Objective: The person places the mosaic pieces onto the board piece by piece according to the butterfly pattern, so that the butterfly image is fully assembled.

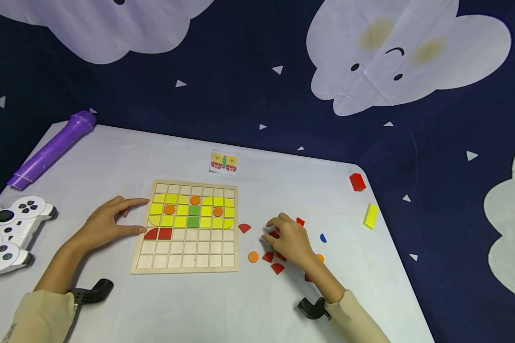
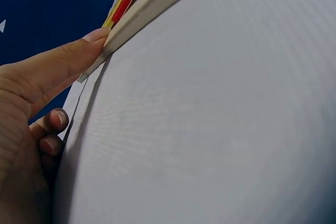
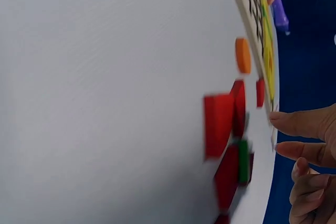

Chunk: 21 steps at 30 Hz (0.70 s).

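Head: microphone, controller left of board

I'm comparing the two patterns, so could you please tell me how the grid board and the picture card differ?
The grid board is larger than the picture card. The picture card shows red on both lower sides, while the grid board has only two red pieces, at its left. The left hand touches the grid board's edge; no hand touches the picture card. Both show yellow above, with green between.
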Each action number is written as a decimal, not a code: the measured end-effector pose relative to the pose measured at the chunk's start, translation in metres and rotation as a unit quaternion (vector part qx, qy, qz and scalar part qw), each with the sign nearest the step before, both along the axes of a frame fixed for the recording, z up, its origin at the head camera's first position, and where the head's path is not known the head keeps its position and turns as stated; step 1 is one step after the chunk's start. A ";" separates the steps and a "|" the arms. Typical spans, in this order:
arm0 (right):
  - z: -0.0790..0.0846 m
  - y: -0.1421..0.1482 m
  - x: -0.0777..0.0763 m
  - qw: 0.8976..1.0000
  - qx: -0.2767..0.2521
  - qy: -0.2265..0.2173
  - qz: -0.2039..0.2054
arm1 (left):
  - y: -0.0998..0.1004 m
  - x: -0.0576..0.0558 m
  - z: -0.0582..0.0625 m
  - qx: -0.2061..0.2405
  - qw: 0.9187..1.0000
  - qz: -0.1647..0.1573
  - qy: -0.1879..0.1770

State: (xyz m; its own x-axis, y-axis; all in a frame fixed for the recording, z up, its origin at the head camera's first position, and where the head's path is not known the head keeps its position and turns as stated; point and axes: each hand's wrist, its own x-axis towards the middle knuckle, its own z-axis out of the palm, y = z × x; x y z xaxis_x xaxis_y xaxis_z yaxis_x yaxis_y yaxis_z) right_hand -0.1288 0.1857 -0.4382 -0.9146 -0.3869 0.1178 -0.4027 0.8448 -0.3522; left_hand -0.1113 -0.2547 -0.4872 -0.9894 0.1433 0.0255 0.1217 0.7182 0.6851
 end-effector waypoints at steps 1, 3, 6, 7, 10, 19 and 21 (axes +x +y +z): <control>-0.001 0.004 0.001 1.000 0.007 0.000 -0.006 | 0.000 0.000 0.000 0.000 1.000 0.000 0.001; -0.002 0.011 0.002 1.000 0.019 -0.001 -0.021 | -0.001 0.000 -0.001 0.001 1.000 0.000 0.000; -0.005 0.018 0.004 0.999 0.030 -0.011 -0.038 | -0.001 0.000 -0.001 0.002 1.000 0.000 -0.002; -0.005 0.019 0.004 0.999 0.030 -0.015 -0.042 | -0.001 0.000 0.000 0.003 1.000 0.000 -0.003; -0.008 0.021 0.005 0.998 0.031 -0.024 -0.051 | -0.001 0.001 0.000 0.002 1.000 0.001 -0.004; -0.013 0.016 0.005 0.998 0.030 -0.018 -0.057 | 0.000 0.000 0.001 0.003 1.000 -0.002 -0.003; -0.013 0.014 0.004 0.998 0.029 -0.010 -0.051 | 0.000 0.000 0.001 0.003 1.000 -0.002 -0.004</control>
